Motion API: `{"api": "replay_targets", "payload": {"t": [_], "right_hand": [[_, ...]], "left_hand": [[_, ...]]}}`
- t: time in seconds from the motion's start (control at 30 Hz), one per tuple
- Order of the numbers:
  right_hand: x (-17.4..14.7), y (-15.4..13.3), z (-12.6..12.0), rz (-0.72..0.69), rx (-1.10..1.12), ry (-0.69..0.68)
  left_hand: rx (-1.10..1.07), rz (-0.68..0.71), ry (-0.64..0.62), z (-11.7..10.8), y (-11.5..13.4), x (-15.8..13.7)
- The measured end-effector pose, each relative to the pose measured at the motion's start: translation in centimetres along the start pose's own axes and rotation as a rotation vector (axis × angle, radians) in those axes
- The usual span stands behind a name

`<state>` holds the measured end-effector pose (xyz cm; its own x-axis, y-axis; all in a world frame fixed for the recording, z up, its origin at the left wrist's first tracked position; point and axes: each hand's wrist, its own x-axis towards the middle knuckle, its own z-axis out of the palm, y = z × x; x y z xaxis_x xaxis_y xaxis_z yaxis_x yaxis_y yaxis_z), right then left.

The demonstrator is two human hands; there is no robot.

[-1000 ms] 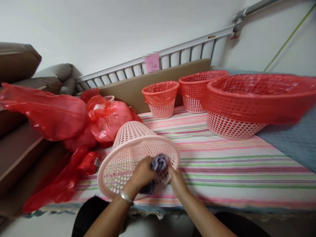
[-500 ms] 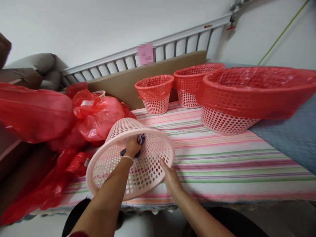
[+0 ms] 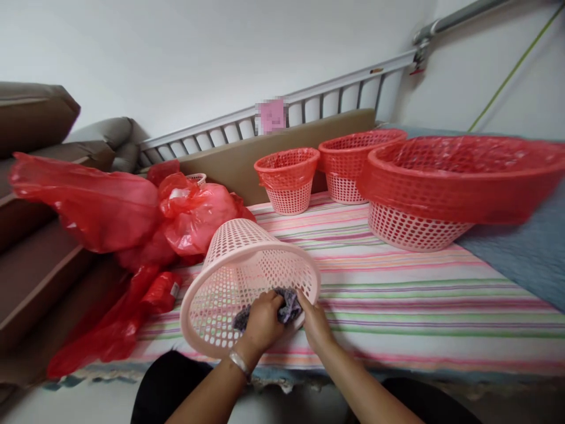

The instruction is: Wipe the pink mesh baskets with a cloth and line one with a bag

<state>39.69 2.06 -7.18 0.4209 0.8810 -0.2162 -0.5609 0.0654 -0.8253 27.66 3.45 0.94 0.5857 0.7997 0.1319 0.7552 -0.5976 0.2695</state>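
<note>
A pale pink perforated plastic basket (image 3: 233,265) lies on its side on the striped cloth (image 3: 388,294), its mouth facing me. My left hand (image 3: 265,321) is closed on a dark purple-grey rag (image 3: 289,305) just inside the basket's mouth, close to the lower right wall. Part of the rag trails out on the left side of the hand. My right hand (image 3: 315,324) grips the basket's rim on the right, thumb at the inner side; its other fingers are hidden behind the rim.
Three upright baskets lined with red plastic bags, a small one (image 3: 289,182), one behind it (image 3: 346,168) and a large one (image 3: 424,194), stand at the back and right. Red plastic bags (image 3: 198,212) pile at the left beside brown cushions (image 3: 35,265). A radiator (image 3: 304,112) lines the wall.
My left hand has come from deep inside the basket towards its mouth and to the right with the rag. My right hand stays at the rim. The view has shifted slightly.
</note>
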Motion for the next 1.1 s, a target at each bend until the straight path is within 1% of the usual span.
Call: {"api": "replay_targets", "payload": {"t": [0.13, 0.27, 0.4, 0.53, 0.67, 0.8, 0.87, 0.93, 0.97, 1.0, 1.03, 1.1], "right_hand": [[-0.3, -0.1, 0.2, 0.018, -0.003, -0.010], [0.0, -1.4, 0.0, 0.023, -0.017, -0.048], [1.3, -3.4, -0.5, -0.058, -0.105, 0.023], [1.8, -4.0, -0.3, -0.012, -0.006, 0.055], [1.4, -3.7, 0.1, -0.009, 0.043, 0.076], [1.2, -3.6, 0.0, 0.018, 0.082, 0.079], [1.3, -3.5, -0.3, 0.032, 0.094, 0.075], [1.4, -3.3, -0.5, 0.036, 0.060, 0.080], [1.4, -3.1, -0.5, 0.031, 0.032, 0.086], [1.3, -2.9, -0.6, 0.024, 0.004, 0.084], [1.1, -2.7, -0.6, 0.016, -0.019, 0.072], [0.6, -2.2, -0.4, -0.003, -0.038, 0.030]], "left_hand": [[-0.024, 0.019, 0.037, 0.0, 0.0, -0.2], [-0.031, 0.020, 0.049, 0.2, -0.1, -0.3], [-0.017, 0.028, 0.027, 0.6, -0.2, -0.6], [-0.012, 0.042, 0.005, 0.6, -0.3, -0.4], [-0.052, 0.067, -0.048, 0.3, -0.2, -0.5], [-0.098, 0.122, -0.126, 0.4, 0.6, -1.9], [-0.152, 0.172, -0.162, 0.5, 1.1, -2.8], [-0.227, 0.215, -0.182, 0.3, 1.3, -3.1], [-0.252, 0.211, -0.163, 0.0, 1.3, -2.9], [-0.258, 0.179, -0.112, -0.4, 1.2, -2.3], [-0.243, 0.123, -0.033, -0.9, 0.9, -1.5], [-0.133, -0.040, 0.178, -1.9, 0.0, 1.1]]}}
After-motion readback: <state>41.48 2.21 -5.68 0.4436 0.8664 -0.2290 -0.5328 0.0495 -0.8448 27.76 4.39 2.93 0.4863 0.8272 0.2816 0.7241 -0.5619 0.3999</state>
